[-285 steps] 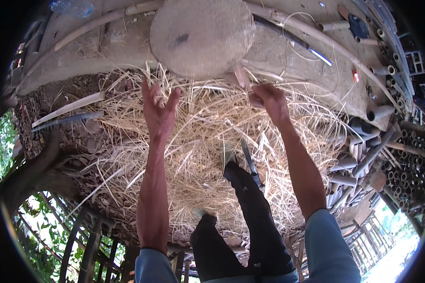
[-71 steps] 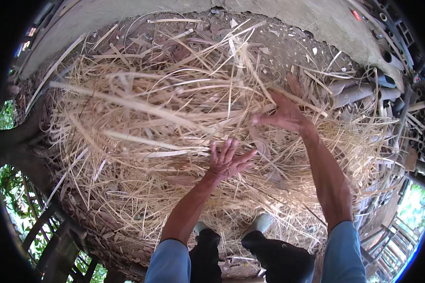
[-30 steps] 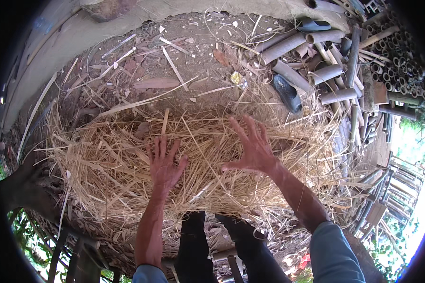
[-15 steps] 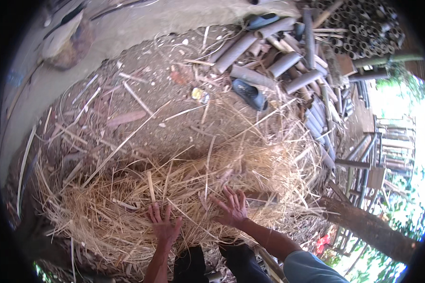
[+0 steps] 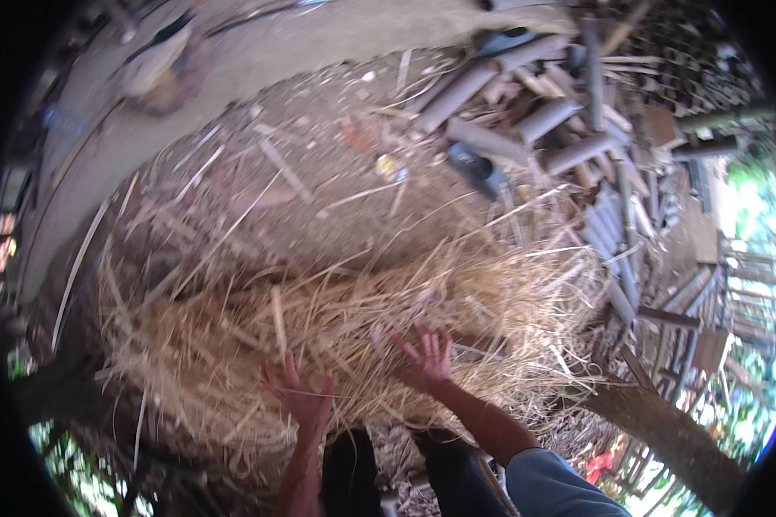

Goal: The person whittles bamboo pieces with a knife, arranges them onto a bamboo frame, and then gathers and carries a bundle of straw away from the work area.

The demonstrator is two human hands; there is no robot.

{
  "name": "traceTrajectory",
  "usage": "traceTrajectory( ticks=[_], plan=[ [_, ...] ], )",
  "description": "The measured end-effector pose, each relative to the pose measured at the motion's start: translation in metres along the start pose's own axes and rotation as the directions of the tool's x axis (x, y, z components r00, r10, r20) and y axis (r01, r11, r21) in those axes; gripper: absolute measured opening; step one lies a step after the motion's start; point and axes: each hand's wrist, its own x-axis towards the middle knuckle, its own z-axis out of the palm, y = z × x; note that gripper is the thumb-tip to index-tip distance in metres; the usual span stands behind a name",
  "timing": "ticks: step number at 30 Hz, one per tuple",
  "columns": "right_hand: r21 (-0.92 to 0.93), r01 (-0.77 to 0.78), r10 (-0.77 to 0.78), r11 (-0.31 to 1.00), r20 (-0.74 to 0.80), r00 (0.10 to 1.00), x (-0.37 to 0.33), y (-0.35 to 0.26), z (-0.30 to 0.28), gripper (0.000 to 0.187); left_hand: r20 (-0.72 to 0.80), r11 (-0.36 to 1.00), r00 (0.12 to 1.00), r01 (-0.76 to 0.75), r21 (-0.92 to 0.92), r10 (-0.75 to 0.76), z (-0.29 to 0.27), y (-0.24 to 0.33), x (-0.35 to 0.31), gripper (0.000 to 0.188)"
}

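Note:
A wide heap of dry, straw-coloured strips [image 5: 388, 302] spreads before my legs, tangled and loose. On its near side lies my left hand [image 5: 300, 392], palm down with the fingers spread. My right hand [image 5: 425, 360] rests on the heap a little farther right, fingers also apart, partly blurred. Neither hand grips anything. A short flat stick [image 5: 278, 320] stands out of the strips just beyond my left hand. Thin strands cross near both hands.
Cut bamboo tubes [image 5: 547, 121] lie piled at the far right, with a dark slipper [image 5: 476, 170] before them. A thick log [image 5: 664, 439] juts in at the right. Bare ground littered with scraps [image 5: 293, 215] stretches beyond the heap, up to a pale ledge [image 5: 319, 43].
The whole view has shifted and blurred with head movement. My left hand has lifted or turned slightly, fingers still spread; my right hand stays about where it was on the strips.

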Motion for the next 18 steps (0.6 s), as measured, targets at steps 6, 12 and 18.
traceTrajectory(
  ticks=[6, 12, 18],
  plan=[
    [0.086, 0.055, -0.059, 0.995, 0.035, 0.998, 0.004, -0.016, 0.003, 0.104, -0.176, 0.680, 0.661, 0.670, -0.299, -0.729, 0.034, -0.059, -0.050, 0.119],
    [0.021, -0.026, 0.025, 0.999, 0.047, 0.999, -0.022, -0.006, 0.020, 0.097, 0.399, 0.127, 0.515, 0.718, -0.684, -0.759, 0.065, -0.049, -0.029, 0.113],
    [0.085, 0.367, -0.370, 0.927, 0.385, 0.845, 0.023, -0.009, -0.096, 0.085, 0.102, 0.277, 0.541, 0.573, -0.771, -0.835, 0.130, -0.087, -0.056, 0.090]
  ],
)
